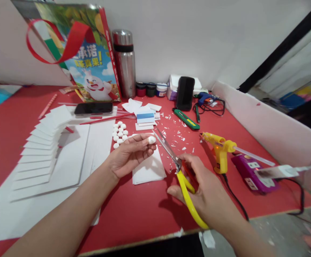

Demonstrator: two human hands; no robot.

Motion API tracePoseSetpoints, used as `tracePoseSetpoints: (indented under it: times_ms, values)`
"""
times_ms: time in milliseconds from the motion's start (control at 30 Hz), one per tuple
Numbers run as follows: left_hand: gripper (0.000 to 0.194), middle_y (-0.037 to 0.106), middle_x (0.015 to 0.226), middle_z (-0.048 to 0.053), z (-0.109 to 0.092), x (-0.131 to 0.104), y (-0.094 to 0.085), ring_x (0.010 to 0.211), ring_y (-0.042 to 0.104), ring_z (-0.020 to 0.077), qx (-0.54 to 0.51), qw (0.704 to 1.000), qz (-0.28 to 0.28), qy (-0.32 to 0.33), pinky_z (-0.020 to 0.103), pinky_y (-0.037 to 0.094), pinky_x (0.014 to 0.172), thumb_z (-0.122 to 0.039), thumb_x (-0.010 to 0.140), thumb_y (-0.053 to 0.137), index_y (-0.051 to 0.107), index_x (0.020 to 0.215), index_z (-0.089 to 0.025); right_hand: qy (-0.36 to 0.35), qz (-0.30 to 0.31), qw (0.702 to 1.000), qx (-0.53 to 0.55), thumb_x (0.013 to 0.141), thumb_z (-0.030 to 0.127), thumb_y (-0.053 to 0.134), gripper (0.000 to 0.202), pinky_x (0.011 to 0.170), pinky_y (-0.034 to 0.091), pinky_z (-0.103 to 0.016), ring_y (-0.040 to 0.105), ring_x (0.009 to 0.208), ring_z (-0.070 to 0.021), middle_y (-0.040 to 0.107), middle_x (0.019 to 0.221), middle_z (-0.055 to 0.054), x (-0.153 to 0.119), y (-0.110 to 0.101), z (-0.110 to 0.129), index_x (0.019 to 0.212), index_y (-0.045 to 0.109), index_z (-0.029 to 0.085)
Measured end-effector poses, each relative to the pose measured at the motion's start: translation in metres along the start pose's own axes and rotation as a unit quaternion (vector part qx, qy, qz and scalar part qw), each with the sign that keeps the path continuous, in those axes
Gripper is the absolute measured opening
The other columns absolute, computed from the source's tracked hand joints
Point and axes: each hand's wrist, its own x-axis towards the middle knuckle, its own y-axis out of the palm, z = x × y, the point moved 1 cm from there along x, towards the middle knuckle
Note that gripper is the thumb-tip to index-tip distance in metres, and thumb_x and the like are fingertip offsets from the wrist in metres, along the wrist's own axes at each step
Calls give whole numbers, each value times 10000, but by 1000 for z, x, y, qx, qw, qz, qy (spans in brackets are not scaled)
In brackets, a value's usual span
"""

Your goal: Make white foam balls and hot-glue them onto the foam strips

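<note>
Sm. white piece point(151, 140) is up in the L hand point(132, 151), pinched at the fingertips between thumb & fingers, other fingers loosely curled, so that hand is closed on it; it's above the white sheets point(148, 173), just L of the scissors point(180, 176) tips. Looks v. light, prob. firm-ish but easy to dent or nick, can't tell if it's foam, clay or wrapped paper; smooth, so might roll or slip if squeezed off-centre. Best hold: round the sides, w/ fingertips kept back from the blades. Scissors prob. stiff & a bit heavier, metal blades, so take them by the handles only; R hand point(207, 184) is wrapped partway round the yellow & red grips, thumb out to the side, blades slightly parted. Counter point(139, 210) is flat & red, w/ white scraps point(178, 135) strewn R of centre, a cluster of white rounds point(120, 134) by the L hand, stepped white boards point(39, 153) far L, & a glue gun point(221, 153) w/ cord at R beside a purple box point(241, 166). Green cutter point(186, 119) lies behind. At the back: tall steel flask point(125, 67) & printed bag point(95, 82) against a pale wall point(157, 39); low white panel point(267, 128) along the R edge, grey floor point(275, 232) below.
</note>
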Motion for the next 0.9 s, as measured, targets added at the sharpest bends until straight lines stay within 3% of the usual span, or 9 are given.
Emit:
tracePoseSetpoints:
  times_ms: [300,633,900]
  values:
    - [182,706,784,32,2,-1,0,732,692,100,-2,1000,25,-13,175,569,737,-73,742,842,751,895,-113,-8,-14,999,-33,756,600,806,568,679,539,-334,699,809,-245,708,930,-35,1,3,3,1142,586,247]
    - [171,697,789,34,3,-1,0,737,688,108,12,999,36,-14,194,560,727,-77,758,830,745,904,-103,-56,-40,996,-61,787,627,786,576,645,519,-302,700,757,-219,716,903,-24,0,5,-4,1158,564,246]
    - [157,701,788,42,3,-1,0,731,700,109,7,999,50,-18,183,571,717,-66,777,815,736,912,-82,-103,-61,990,-68,924,500,675,344,570,495,-261,711,695,-190,739,831,-4,0,2,-1,1119,562,240]
